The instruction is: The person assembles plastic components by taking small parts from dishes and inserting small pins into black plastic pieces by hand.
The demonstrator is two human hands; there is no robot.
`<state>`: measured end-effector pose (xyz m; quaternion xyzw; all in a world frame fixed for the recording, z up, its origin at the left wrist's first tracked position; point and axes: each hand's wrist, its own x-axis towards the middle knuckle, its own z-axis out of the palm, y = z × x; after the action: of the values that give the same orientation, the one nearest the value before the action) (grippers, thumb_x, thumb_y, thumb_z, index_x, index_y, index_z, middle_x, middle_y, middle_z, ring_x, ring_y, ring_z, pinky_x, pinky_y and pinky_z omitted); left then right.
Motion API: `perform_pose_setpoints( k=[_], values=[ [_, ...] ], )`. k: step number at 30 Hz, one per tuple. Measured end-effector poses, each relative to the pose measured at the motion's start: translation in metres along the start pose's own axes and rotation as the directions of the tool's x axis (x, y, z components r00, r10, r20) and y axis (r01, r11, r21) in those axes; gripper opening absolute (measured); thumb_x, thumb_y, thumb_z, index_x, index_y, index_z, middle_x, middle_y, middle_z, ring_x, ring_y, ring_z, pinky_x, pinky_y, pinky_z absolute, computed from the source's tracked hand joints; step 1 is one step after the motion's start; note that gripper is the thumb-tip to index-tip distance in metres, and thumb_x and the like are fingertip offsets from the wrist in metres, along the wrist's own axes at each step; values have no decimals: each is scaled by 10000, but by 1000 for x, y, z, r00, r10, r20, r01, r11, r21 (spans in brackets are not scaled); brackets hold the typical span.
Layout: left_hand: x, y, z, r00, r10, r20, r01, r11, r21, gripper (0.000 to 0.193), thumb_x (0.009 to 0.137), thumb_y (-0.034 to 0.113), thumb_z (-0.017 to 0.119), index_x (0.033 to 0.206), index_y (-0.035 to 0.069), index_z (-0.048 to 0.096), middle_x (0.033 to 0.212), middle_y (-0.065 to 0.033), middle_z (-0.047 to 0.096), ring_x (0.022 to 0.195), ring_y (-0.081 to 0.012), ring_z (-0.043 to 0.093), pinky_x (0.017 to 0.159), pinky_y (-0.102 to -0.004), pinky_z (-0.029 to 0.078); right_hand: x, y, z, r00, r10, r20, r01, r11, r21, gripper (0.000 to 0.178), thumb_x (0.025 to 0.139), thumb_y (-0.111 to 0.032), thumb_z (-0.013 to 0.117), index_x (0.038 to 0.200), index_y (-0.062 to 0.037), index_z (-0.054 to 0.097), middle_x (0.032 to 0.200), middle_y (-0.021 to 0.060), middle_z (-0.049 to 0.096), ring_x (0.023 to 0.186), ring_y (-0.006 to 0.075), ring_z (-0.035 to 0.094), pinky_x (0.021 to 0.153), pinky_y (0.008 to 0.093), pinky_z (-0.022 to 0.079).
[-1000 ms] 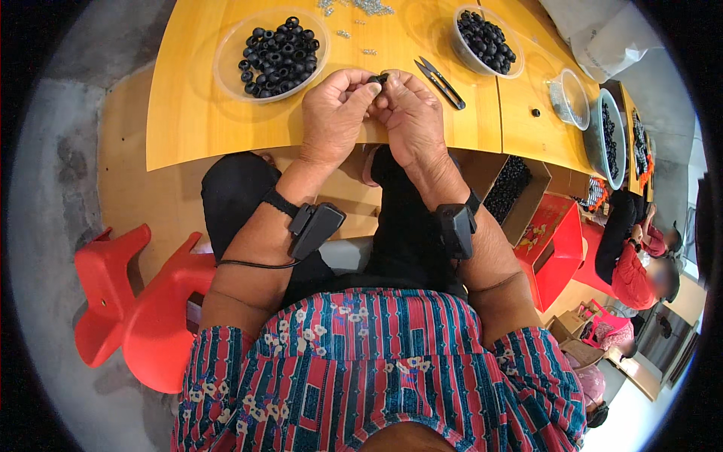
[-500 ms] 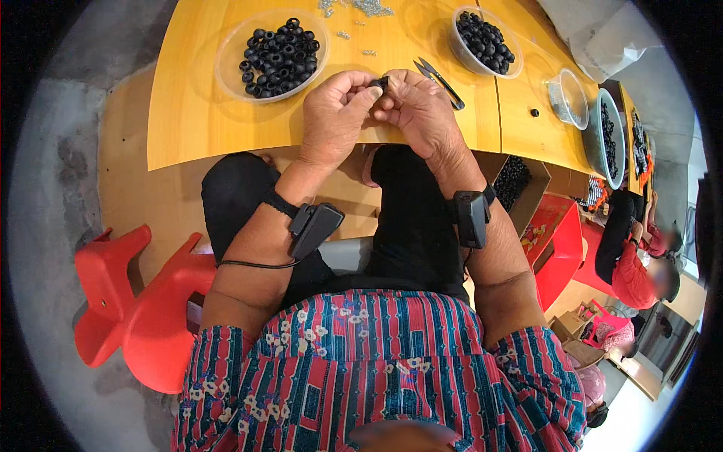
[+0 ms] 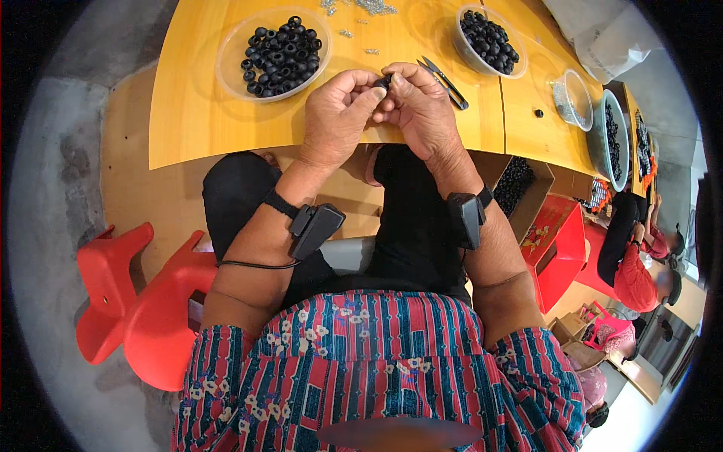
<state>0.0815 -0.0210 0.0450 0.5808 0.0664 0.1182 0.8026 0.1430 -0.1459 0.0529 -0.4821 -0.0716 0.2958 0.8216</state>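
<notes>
Above the table's near edge, my left hand (image 3: pixel 337 114) and my right hand (image 3: pixel 422 109) meet fingertip to fingertip. Pinched between them is a small black round part (image 3: pixel 383 81), mostly covered by fingers and thumbs. It resembles the hollow black parts in the clear bowl (image 3: pixel 226 77) just left of my hands. A pair of black thread snips (image 3: pixel 446 84) lies right beside my right hand, blades pointing away. Small clear or silvery pieces (image 3: pixel 372 52) lie in little groups beyond my fingers, with a bigger heap (image 3: pixel 375 7) at the far edge.
A second clear bowl (image 3: pixel 482 64) of black parts stands at right, then a clear tub (image 3: pixel 572 102) and a blue-grey basin (image 3: pixel 614 139). One loose black part (image 3: pixel 538 113) lies between. Below the table are a box of black parts (image 3: pixel 516 184) and red stools (image 3: pixel 113 286). Other people (image 3: pixel 640 282) sit far right.
My right hand's index finger has lifted and shifted slightly over the black part. Both hands keep it pinched in nearly the same place. The view has shifted a little.
</notes>
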Motion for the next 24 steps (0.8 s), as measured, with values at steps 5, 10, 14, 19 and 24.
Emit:
perform_pose_setpoints(
  k=[5,10,14,19,24],
  values=[
    [0,-1,-1,1000,-15,-8,15,1000,-23,111,864,18,563,946,-52,588,762,-54,624,657,-73,582,587,-193,492,0,2,1,1000,-12,-18,12,1000,-27,147,898,-114,549,990,-3,576,794,50,574,651,118,561,607,291,567],
    [0,0,-3,999,-26,-20,25,998,-64,120,864,20,565,951,-60,585,751,-57,618,641,-76,570,575,-196,488,1,6,1,999,-32,10,32,999,-19,128,902,-107,537,973,-5,567,793,53,575,651,118,569,609,288,567],
    [0,-1,0,1000,-19,-10,19,998,-55,129,865,29,568,955,-63,584,742,-56,613,634,-77,565,570,-198,485,1,7,-2,999,-46,12,47,998,-45,109,903,-114,536,939,-12,549,789,52,572,636,115,570,597,275,556],
    [-1,1,0,1000,-14,-23,14,1000,-26,117,865,37,572,944,-46,591,737,-44,612,635,-73,565,575,-200,488,0,6,3,996,-84,-9,83,993,-81,116,901,-133,546,919,-19,542,781,42,568,628,110,568,582,258,540],
    [0,-6,-1,998,52,-25,-51,998,40,108,856,35,577,935,-39,589,733,-28,609,637,-66,565,585,-200,489,-2,2,5,991,-130,-13,127,982,-136,125,895,-124,550,958,-18,564,768,33,579,607,98,562,550,233,507]
  ],
)
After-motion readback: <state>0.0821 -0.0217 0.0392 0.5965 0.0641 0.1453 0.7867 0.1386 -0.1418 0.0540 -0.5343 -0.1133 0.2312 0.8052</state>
